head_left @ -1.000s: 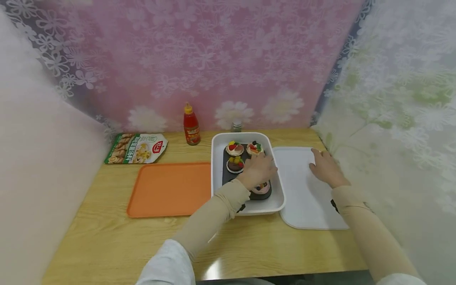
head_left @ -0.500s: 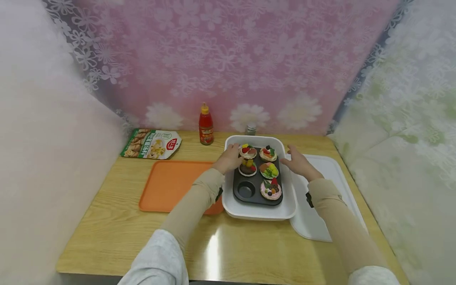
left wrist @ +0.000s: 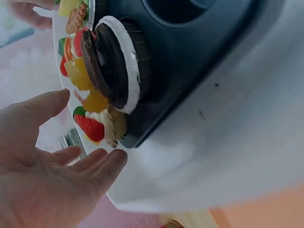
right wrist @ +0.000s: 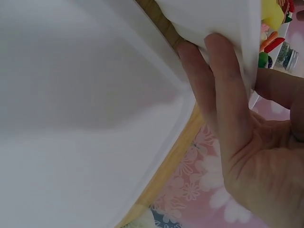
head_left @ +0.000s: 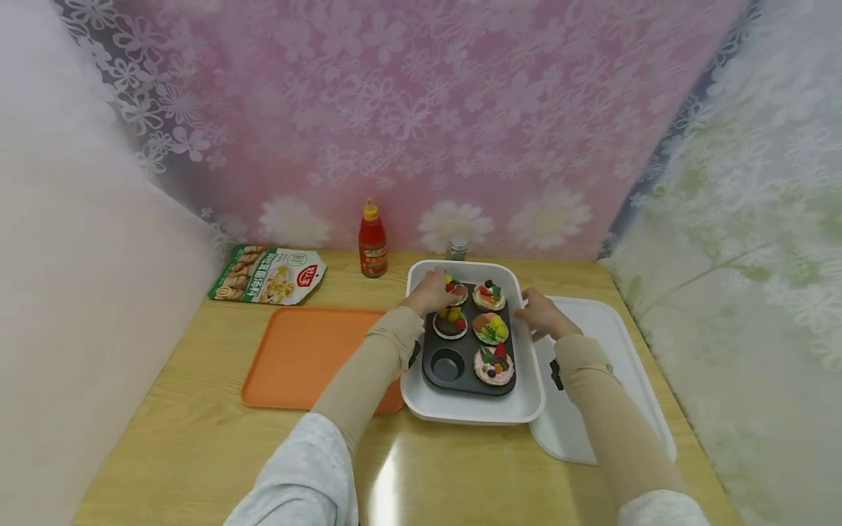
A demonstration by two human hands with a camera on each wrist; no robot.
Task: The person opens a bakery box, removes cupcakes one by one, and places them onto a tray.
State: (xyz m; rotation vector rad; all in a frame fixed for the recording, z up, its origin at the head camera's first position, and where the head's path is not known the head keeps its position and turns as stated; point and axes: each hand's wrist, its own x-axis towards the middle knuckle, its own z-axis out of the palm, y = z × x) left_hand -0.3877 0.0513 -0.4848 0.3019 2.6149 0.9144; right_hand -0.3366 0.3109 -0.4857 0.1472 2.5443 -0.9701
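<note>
A black muffin pan point(head_left: 468, 374) lies in a deep white tub point(head_left: 470, 415). Several toy-like tarts sit in its cups, among them a chocolate one point(left wrist: 107, 66) and a pink one point(head_left: 490, 371); the front left cup point(head_left: 447, 364) holds nothing. My left hand point(head_left: 426, 294) is over the tub's left side, its fingers extended beside the pan's far left corner in the left wrist view, thumb spread. My right hand point(right wrist: 256, 142) grips the tub's right wall, thumb over the rim inside and fingers against the outside.
An orange tray point(head_left: 309, 358) lies left of the tub, partly under its edge. A flat white tray point(head_left: 592, 321) lies to the right. Behind stand a red sauce bottle point(head_left: 373, 245) and a small glass jar point(head_left: 457, 250). A food packet point(head_left: 270, 276) lies at back left.
My left hand has gone from over the right-hand tarts to the pan's left side, uncovering the tarts. My right hand has moved from the flat white tray to the tub's right wall.
</note>
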